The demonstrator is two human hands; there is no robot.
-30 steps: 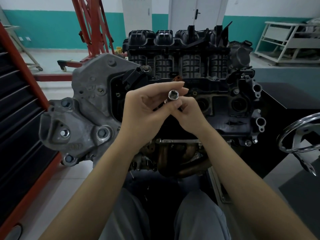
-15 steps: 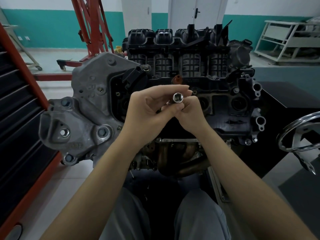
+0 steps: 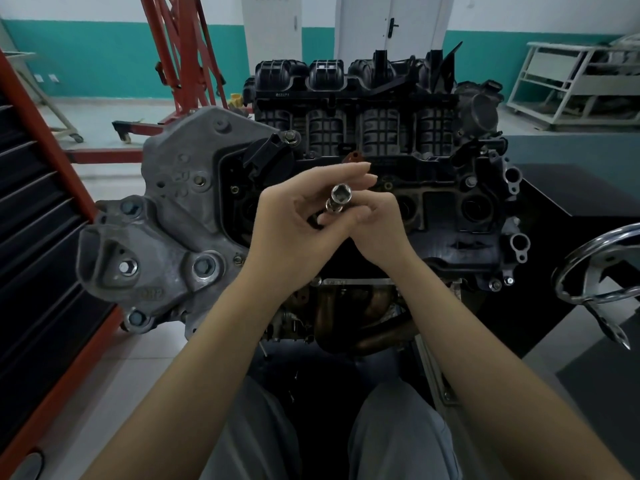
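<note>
Grey trousers [image 3: 398, 427] sitting nearest. Left hand [image 3: 294, 230] and right hand [image 3: 377, 233] meeting mid-air, both pinching chrome socket [image 3: 341, 195], its square drive hole facing the camera. Socket likely feeling small, dense, rigid and slick, so gripping the barrel sides firmly is looking safest. Engine [image 3: 381, 133] standing beyond.

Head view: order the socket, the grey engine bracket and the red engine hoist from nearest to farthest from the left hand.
1. socket: between the left hand fingers.
2. grey engine bracket: just to the left, on the engine.
3. red engine hoist: far back left, near the wall.
</note>
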